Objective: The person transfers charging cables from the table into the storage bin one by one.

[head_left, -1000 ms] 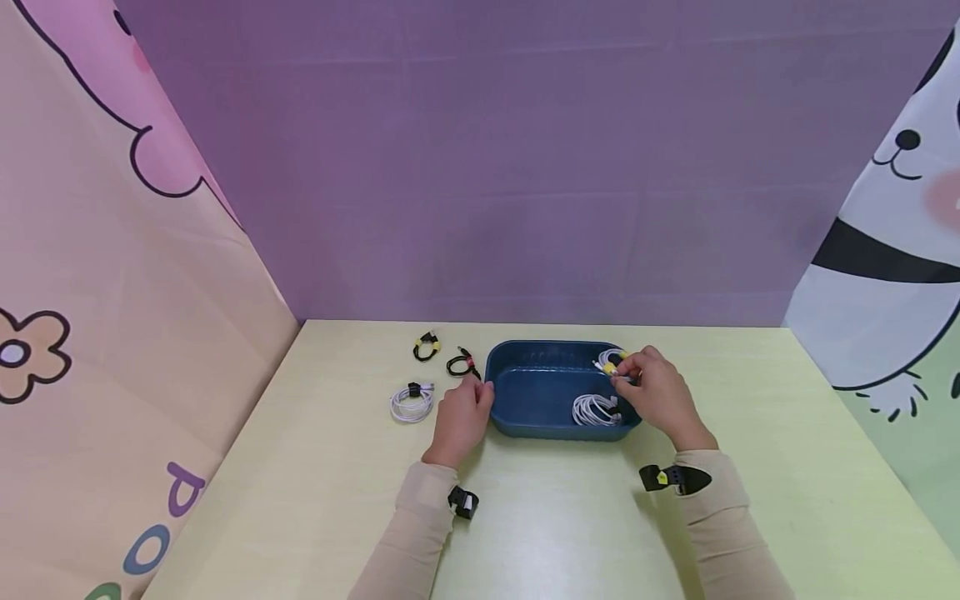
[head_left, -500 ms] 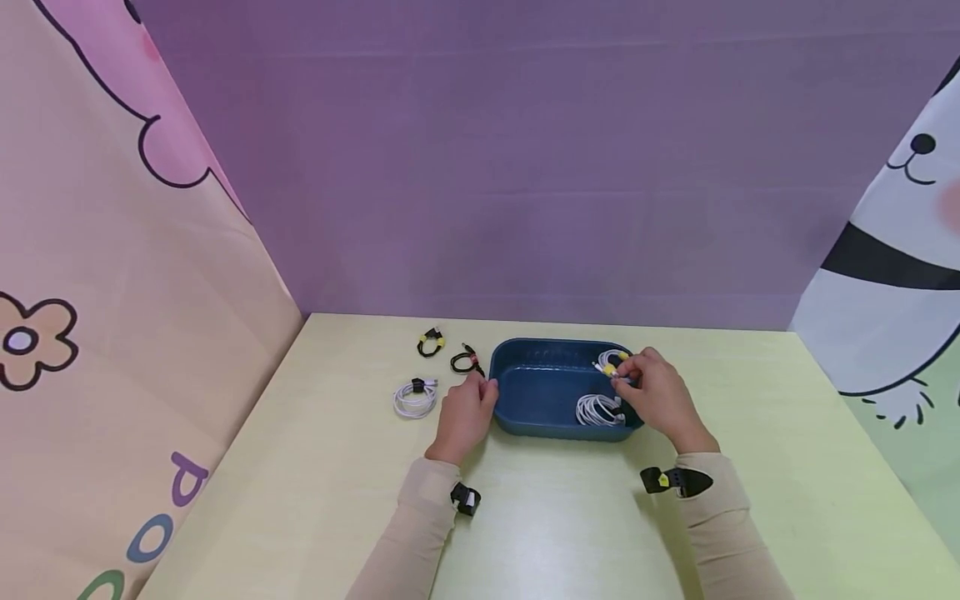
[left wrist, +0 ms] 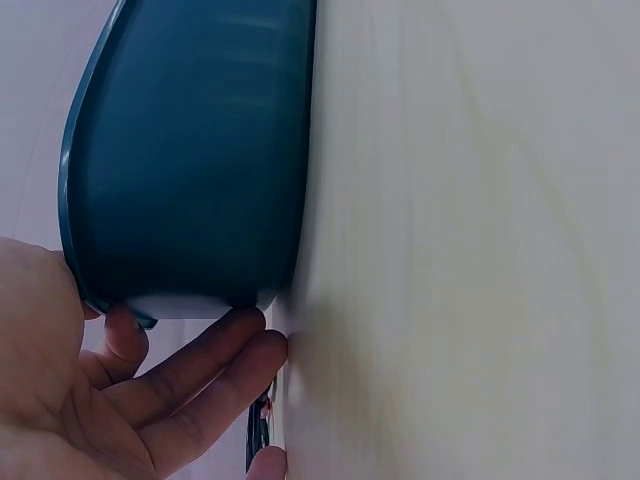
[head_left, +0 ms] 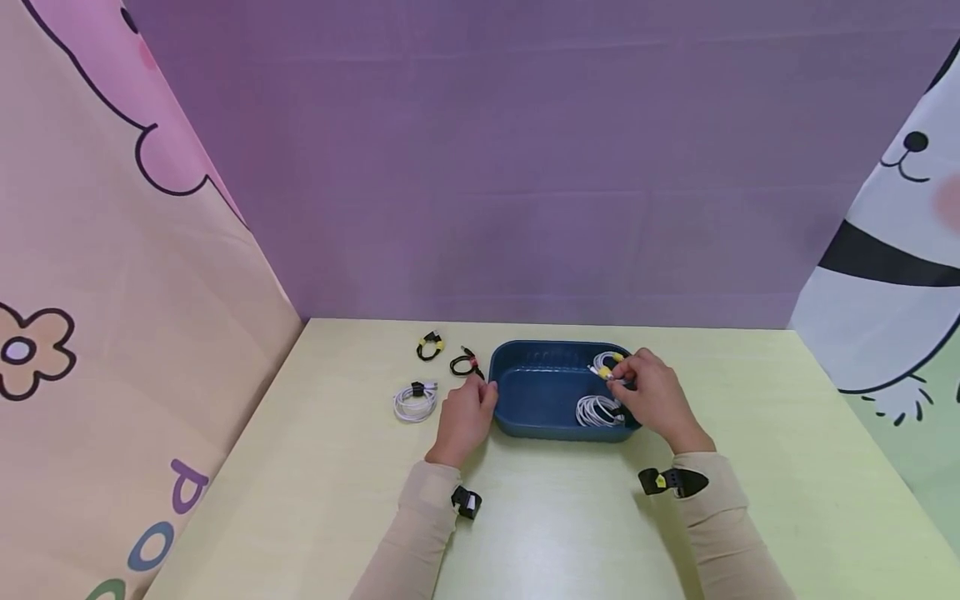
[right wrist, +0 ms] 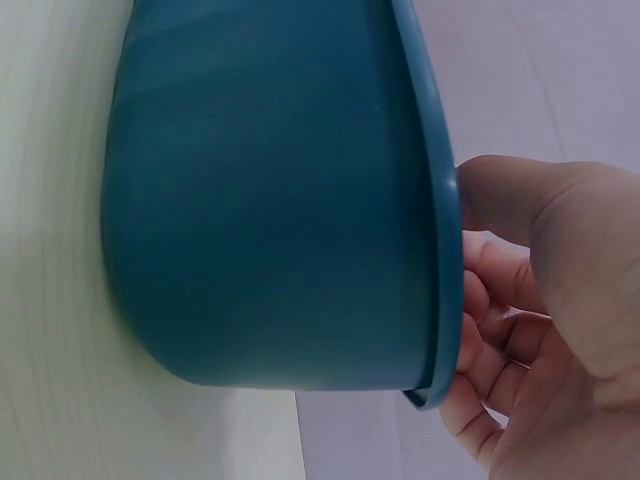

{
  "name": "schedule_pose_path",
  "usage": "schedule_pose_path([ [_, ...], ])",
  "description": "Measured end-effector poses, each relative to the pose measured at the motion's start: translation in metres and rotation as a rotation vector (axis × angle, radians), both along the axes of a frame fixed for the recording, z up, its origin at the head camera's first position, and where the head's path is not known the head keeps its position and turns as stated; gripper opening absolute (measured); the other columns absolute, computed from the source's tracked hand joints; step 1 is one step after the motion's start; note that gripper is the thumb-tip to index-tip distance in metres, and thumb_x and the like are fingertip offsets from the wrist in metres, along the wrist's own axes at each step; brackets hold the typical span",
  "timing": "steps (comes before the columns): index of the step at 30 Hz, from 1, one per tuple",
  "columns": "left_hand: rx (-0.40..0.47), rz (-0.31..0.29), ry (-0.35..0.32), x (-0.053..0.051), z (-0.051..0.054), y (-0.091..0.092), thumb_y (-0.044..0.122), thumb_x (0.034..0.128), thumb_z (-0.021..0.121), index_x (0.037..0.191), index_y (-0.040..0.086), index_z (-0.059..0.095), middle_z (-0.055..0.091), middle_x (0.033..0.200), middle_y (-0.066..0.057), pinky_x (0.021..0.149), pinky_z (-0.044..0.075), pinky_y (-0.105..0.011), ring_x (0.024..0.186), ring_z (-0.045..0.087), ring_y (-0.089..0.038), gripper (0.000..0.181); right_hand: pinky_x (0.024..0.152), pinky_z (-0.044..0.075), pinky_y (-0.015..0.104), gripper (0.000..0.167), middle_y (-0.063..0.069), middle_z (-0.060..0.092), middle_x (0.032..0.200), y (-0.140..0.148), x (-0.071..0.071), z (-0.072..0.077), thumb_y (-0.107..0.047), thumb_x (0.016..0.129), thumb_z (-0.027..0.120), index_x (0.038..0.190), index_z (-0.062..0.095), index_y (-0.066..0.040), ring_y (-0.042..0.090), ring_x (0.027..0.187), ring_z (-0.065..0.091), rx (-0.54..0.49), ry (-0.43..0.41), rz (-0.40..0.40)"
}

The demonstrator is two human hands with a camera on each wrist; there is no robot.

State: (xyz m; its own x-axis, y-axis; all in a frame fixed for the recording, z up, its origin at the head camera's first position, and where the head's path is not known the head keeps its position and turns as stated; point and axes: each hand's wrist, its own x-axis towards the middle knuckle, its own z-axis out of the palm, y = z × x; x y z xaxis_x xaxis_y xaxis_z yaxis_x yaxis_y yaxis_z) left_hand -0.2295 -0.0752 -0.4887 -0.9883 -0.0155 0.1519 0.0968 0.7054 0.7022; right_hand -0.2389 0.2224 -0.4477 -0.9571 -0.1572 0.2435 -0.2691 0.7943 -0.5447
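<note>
In the head view, the blue tray [head_left: 534, 398] lies between both hands. My left hand [head_left: 462, 419] grips its left end; the left wrist view has the fingers [left wrist: 222, 375] against the tray's outer wall [left wrist: 195, 170]. Over the back right part of the tray, my right hand [head_left: 660, 402] pinches a small white cable coil with yellow bands [head_left: 603, 365]. A larger white coil with a black tie [head_left: 595, 410] rests in the tray's front right corner. From the right wrist camera, the tray wall [right wrist: 270, 200] hides the pinched coil, while the right hand [right wrist: 545, 290] is curled beyond the rim.
Left of the tray on the pale table [head_left: 555, 525] lie a black coil with yellow bands [head_left: 430, 346], a black coil with a red tie [head_left: 466, 362] and a white coil with a black tie [head_left: 416, 402]. A purple backdrop [head_left: 480, 167] rises behind.
The right hand has shifted slightly left over the tray along with the pinched white coil. My left hand keeps its place at the tray's left end. The head view has tilted a little.
</note>
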Motion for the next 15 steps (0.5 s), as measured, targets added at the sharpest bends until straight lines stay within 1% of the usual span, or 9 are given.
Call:
schedule_pose_path([
  [3, 0.0, -0.002, 0.003, -0.0002, -0.0012, 0.0001, 0.029, 0.1057, 0.053, 0.085, 0.011, 0.054, 0.05, 0.066, 0.0, 0.056, 0.037, -0.03, 0.059, 0.052, -0.02, 0.028, 0.073, 0.041, 0.034, 0.012, 0.009, 0.058, 0.092, -0.0008, -0.0002, -0.0027, -0.013, 0.091, 0.075, 0.095, 0.07, -0.002, 0.02, 0.077, 0.053, 0.017, 0.017, -0.004],
  [7, -0.003, 0.0, 0.002, -0.0009, -0.0022, -0.0003, 0.03, 0.1057, 0.053, 0.085, 0.012, 0.054, 0.05, 0.066, 0.0, 0.056, 0.038, -0.03, 0.06, 0.052, -0.02, 0.028, 0.077, 0.038, 0.04, 0.012, 0.007, 0.059, 0.09, -0.002, -0.0007, -0.004, -0.013, 0.09, 0.076, 0.094, 0.071, -0.003, 0.02, 0.077, 0.054, 0.039, 0.038, -0.002],
  [12, -0.002, 0.0, 0.015, -0.0024, -0.0023, -0.0013, 0.03, 0.1057, 0.053, 0.085, 0.012, 0.053, 0.049, 0.066, 0.001, 0.056, 0.038, -0.03, 0.059, 0.051, -0.019, 0.028, 0.083, 0.039, 0.049, 0.013, 0.007, 0.059, 0.089, -0.0025, -0.0005, -0.0027, -0.013, 0.089, 0.076, 0.094, 0.071, -0.002, 0.023, 0.082, 0.056, 0.043, 0.053, -0.001],
  [15, 0.0, -0.004, 0.016, -0.0029, -0.0024, -0.0015, 0.03, 0.1057, 0.053, 0.084, 0.012, 0.053, 0.048, 0.065, 0.001, 0.056, 0.037, -0.029, 0.059, 0.051, -0.019, 0.028, 0.084, 0.038, 0.05, 0.012, 0.007, 0.059, 0.089, -0.0023, -0.0005, -0.0035, -0.012, 0.089, 0.077, 0.094, 0.071, -0.002, 0.024, 0.084, 0.056, 0.043, 0.052, -0.01],
])
